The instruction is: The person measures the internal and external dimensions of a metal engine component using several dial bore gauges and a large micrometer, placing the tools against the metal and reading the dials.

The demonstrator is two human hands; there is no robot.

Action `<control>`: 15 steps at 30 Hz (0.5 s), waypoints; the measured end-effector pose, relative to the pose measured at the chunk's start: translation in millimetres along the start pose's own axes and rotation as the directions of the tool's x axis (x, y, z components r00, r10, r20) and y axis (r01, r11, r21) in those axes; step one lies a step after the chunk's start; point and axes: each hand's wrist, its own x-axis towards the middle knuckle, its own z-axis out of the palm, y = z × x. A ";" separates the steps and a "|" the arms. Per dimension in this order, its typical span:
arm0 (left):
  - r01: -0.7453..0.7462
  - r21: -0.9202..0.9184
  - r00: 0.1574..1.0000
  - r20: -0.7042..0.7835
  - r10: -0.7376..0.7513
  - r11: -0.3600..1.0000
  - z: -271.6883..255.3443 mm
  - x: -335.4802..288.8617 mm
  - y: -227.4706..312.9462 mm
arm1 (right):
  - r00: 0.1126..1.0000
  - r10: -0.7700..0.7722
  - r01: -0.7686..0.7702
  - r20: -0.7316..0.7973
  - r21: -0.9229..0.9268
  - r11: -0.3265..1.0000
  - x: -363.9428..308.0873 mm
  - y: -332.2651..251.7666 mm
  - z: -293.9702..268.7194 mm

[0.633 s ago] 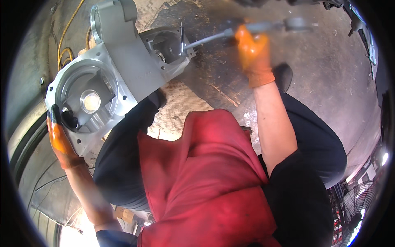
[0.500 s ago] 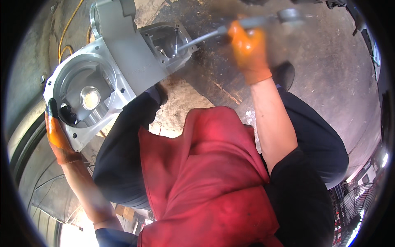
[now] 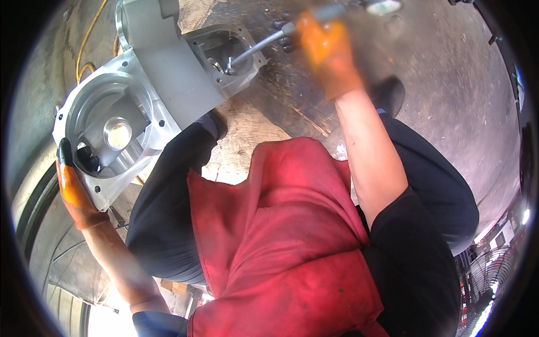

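Note:
A large grey machined metal housing (image 3: 168,73) with round bores stands at upper left. My left hand (image 3: 73,185), in an orange glove with a dark fingertip, grips its lower left flange. My right hand (image 3: 328,53), also orange-gloved and smeared by motion, is closed around the handle of what looks like a dial bore gauge (image 3: 258,46). Its thin shaft slants down to the left, with the tip inside the housing's smaller right-hand opening (image 3: 238,53). A round pale dial (image 3: 384,5) shows at the far end, cut by the upper edge.
A yellow hose (image 3: 90,39) runs behind the housing. Cardboard (image 3: 247,135) lies on the stained floor between my feet, beside a dark patch (image 3: 286,101). My knees and red apron (image 3: 281,224) fill the near middle. A fan (image 3: 488,281) stands at lower right.
My right hand and the gauge have moved left and slightly up in the picture, with the tip still inside the opening. The housing and my left hand appear shifted slightly left.

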 end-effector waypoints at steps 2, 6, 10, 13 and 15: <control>-0.021 -0.008 1.000 -0.023 0.021 1.000 5.1 -4.8 0.5 | 1.000 0.004 -0.005 -0.001 -0.020 1.000 1.0 -6.2 1.3; -0.042 0.015 0.999 -0.026 0.042 0.999 0.4 -0.5 -0.1 | 0.998 -0.060 0.061 0.018 -0.079 0.995 7.8 -9.1 1.9; -0.040 0.034 0.999 0.000 0.040 0.999 -9.7 3.9 -2.5 | 0.997 -0.076 0.077 0.007 -0.159 0.984 7.1 -14.5 2.4; -0.046 0.009 0.999 -0.025 0.046 0.999 -1.2 4.5 -3.4 | 0.994 -0.105 0.106 0.014 -0.169 0.980 9.7 0.0 1.7; -0.013 0.071 1.000 0.012 0.012 0.997 -18.6 9.9 -4.0 | 0.991 -0.132 0.128 -0.008 -0.191 0.973 9.1 2.6 3.1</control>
